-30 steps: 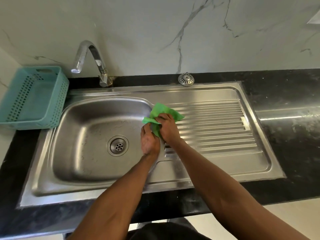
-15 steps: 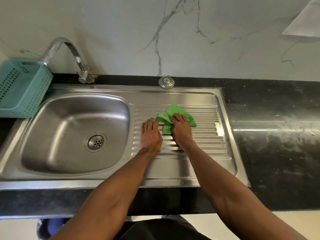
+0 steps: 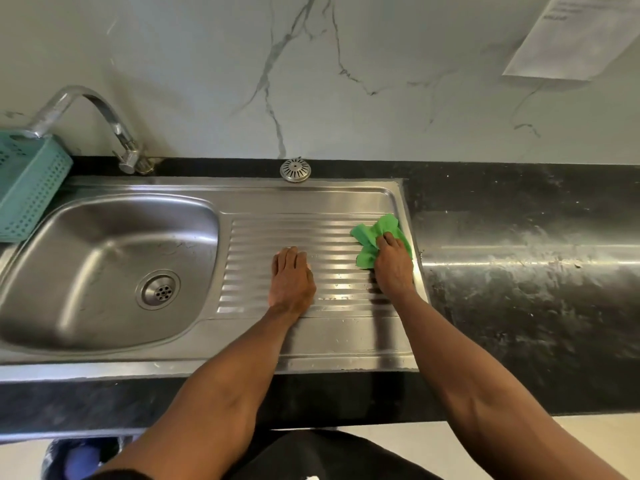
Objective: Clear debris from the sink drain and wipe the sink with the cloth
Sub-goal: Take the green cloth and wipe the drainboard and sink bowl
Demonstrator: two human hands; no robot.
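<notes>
Now the right hand (image 3: 393,268) presses down on a crumpled green cloth (image 3: 375,239), fingers curled over it, at the far right end of the ribbed drainboard (image 3: 294,233), just beside the raised rim of the sink (image 3: 391,355). Left hand (image 3: 292,280) lies flat on the ribs near the drainboard's middle, palm down, fingers together and straight, holding nothing; well apart from the cloth. Basin (image 3: 104,244) sits to the left, with the round drain (image 3: 158,290) at its bottom; no debris can be made out there. Curved chrome tap (image 3: 104,116) stands behind the basin. Teal perforated basket (image 3: 29,188) sits at the left edge. A small round metal strainer cap (image 3: 295,170) rests on the black desk (image 3: 519,289) behind the drainboard. A sheet of paper (image 3: 575,36) hangs on the marble wall, upper right.
</notes>
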